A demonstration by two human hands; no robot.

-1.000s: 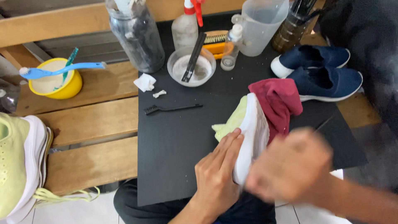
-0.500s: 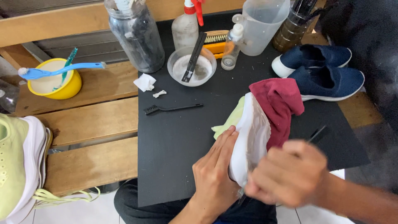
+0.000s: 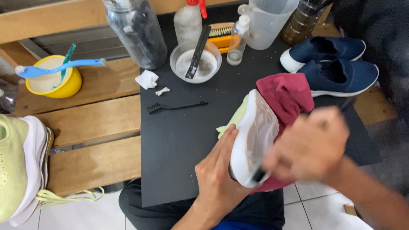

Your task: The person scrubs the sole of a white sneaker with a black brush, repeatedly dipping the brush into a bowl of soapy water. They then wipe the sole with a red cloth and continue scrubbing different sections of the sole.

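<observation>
Head view: hands grip shoe and brush over black mat, wooden bench.

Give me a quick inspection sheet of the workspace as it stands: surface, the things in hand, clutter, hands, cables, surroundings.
Surface: black mat over a wooden bench.
Things in hand: pale green shoe with its white sole up, wrapped in a red cloth; a dark brush at the sole.
Clutter: glass bowl with a black tool across it, small black brush, spray bottle, clear jug, yellow bowl, blue toothbrush, paper scraps.
Hands: left hand steadies the shoe; right hand, blurred, grips the dark brush.
Cables: nothing seen.
Surroundings: navy shoes, a second pale green shoe, tiled floor.
</observation>
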